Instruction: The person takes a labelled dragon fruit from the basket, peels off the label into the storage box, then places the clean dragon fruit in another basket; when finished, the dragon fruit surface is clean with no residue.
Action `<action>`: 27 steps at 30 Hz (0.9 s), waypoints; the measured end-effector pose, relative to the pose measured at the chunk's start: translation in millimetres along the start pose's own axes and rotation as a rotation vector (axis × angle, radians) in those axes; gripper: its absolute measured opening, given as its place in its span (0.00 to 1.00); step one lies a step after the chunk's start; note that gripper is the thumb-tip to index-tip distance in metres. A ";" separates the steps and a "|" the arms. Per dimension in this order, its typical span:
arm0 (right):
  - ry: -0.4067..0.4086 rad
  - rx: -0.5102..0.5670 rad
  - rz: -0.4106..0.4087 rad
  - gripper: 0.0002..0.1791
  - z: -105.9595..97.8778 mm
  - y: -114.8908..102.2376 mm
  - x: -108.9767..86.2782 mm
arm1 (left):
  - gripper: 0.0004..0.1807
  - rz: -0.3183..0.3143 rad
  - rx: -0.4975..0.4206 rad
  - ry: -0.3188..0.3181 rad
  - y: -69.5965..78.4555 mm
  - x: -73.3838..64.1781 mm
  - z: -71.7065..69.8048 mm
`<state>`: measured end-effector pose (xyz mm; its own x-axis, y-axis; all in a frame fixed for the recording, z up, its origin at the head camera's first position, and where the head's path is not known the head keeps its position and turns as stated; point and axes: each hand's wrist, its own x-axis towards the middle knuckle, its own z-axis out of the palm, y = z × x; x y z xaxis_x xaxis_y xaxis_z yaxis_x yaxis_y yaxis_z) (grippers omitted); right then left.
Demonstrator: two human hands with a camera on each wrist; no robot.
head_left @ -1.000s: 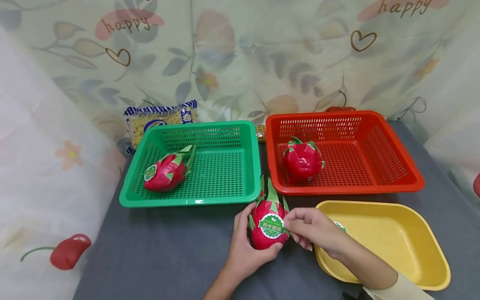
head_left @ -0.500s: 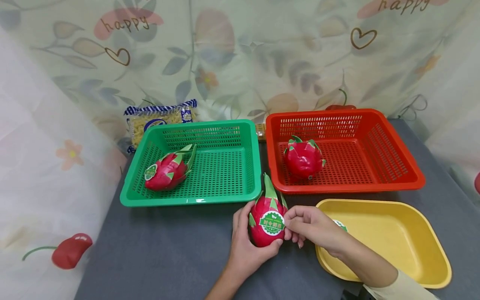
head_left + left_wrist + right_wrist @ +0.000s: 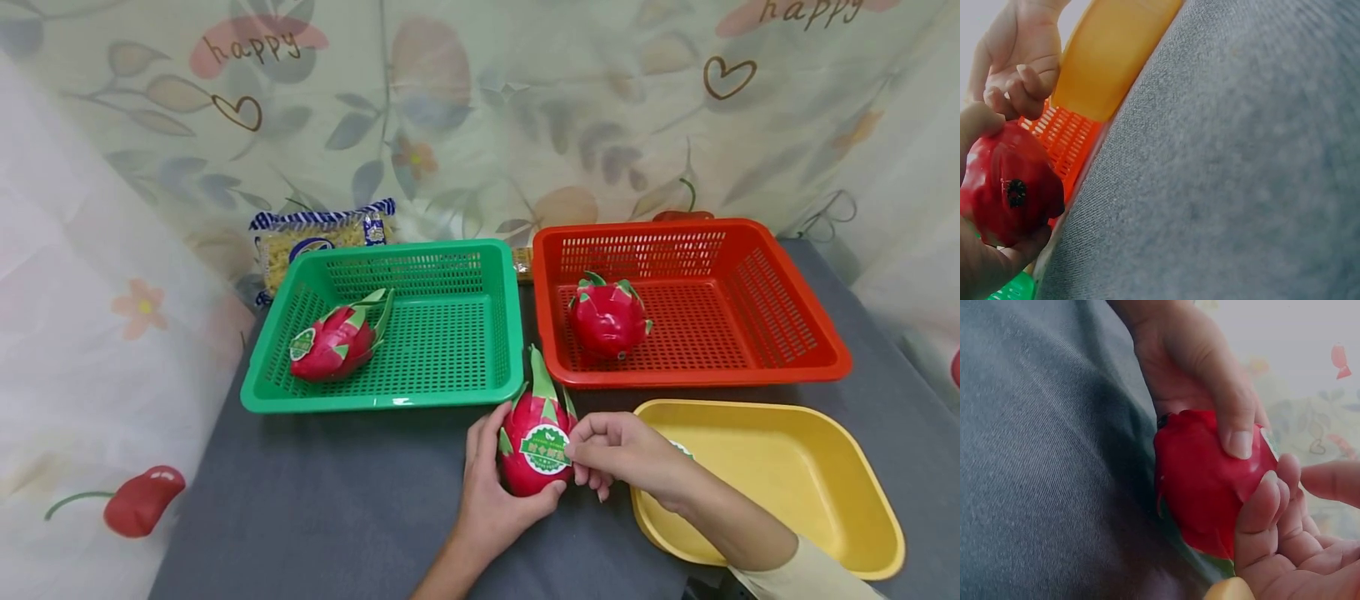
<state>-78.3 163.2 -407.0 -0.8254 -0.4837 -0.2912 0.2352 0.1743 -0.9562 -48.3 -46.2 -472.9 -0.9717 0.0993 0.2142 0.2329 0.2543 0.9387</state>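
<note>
My left hand (image 3: 483, 504) grips a dragon fruit (image 3: 525, 483) in front of the gap between the green and red baskets, its leafy tip pointing away from me. On the fruit's upper face lies a round green-and-white sticker (image 3: 542, 450). The thumb and index finger of my right hand (image 3: 633, 457) pinch at the sticker's right edge. The left wrist view shows the dark stub end of the dragon fruit (image 3: 991, 181). In the right wrist view my left thumb (image 3: 1235, 419) presses on its side, and the sticker (image 3: 1269, 442) is mostly hidden.
A green basket (image 3: 382, 403) holds a stickered dragon fruit (image 3: 330, 346). The red basket (image 3: 705, 380) contains another dragon fruit (image 3: 609, 321) with no sticker showing. Beside my right forearm stands a yellow tub (image 3: 787, 475) with a sticker (image 3: 681, 448) inside. A pasta bag (image 3: 322, 237) lies behind.
The held dragon fruit has turned slightly and its leaf tip has shifted a little. Both hands keep nearly the same place, the right fingertips staying at the sticker's edge.
</note>
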 end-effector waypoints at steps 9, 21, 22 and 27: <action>-0.017 -0.037 -0.030 0.12 -3.0 -1.2 -0.7 | 0.56 0.029 0.018 0.011 -2.2 -1.2 1.4; -0.061 -0.145 -0.018 0.13 -3.9 -2.7 0.9 | 0.57 0.038 0.014 0.013 -3.3 -3.5 3.0; -0.069 -0.159 -0.021 0.14 -3.5 -3.1 0.9 | 0.57 0.040 0.013 0.014 -3.3 -3.4 3.0; -0.072 -0.192 -0.053 0.15 -0.8 -3.2 0.7 | 0.57 0.044 0.018 0.020 -3.4 -3.6 2.7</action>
<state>-80.1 163.0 -404.1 -0.7938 -0.5550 -0.2488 0.0850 0.3037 -0.9490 -45.5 -44.8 -477.6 -0.9612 0.0917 0.2603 0.2756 0.2676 0.9233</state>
